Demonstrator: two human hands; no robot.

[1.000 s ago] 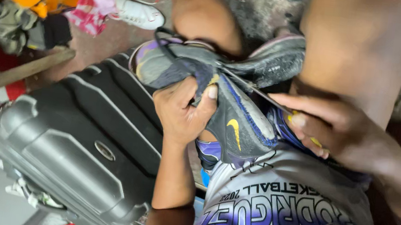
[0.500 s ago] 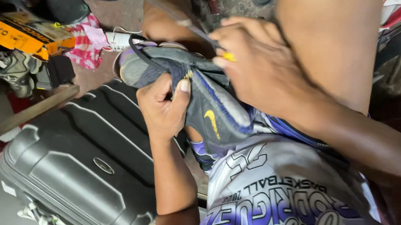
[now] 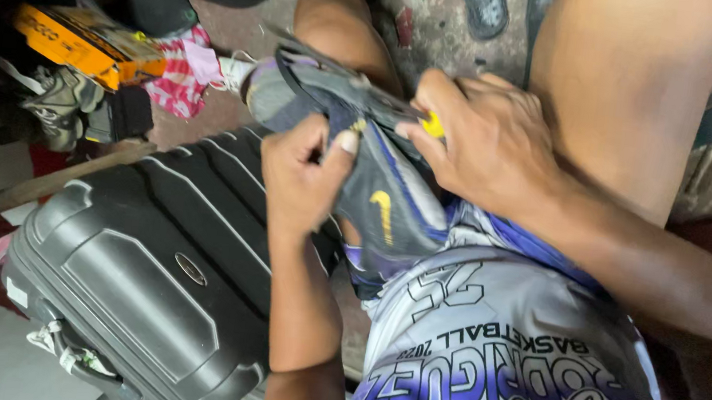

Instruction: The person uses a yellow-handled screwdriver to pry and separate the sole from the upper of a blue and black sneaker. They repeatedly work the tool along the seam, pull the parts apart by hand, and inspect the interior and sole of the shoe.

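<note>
1. Far left, an orange box (image 3: 88,43) sits on the floor in the shadows, with a worn grey shoe (image 3: 64,100) beside it and a pink-and-white checked cloth (image 3: 181,73) just to its right.
2. Below those, a dark grey hard-shell suitcase (image 3: 160,276) lies on its side, ribbed and scuffed, right beside the person's left forearm.
3. Now the left hand (image 3: 300,180): it's curled tight on the sneaker (image 3: 376,184), thumb pressed down on the upper, fingers wrapped underneath.
4. The sneaker itself is held up over the person's lap, between the knees, above the suitcase's edge. It's a dark grey athletic shoe with blue and purple trim and a yellow curved mark on its side. The upper looks soft and folded, and the sole edge appears to gape away near the toe end, which points up and to the left.
5. Moving right, the right hand (image 3: 487,143) sits closed over the top of the sneaker, fingers pinched around a small tool with a yellow handle (image 3: 432,126); its tip is hidden.
6. Beneath both hands, a purple-and-white jersey (image 3: 499,359) covers the person's lap.
7. Far right, a bare knee (image 3: 628,88) rises beside the right forearm.
</note>
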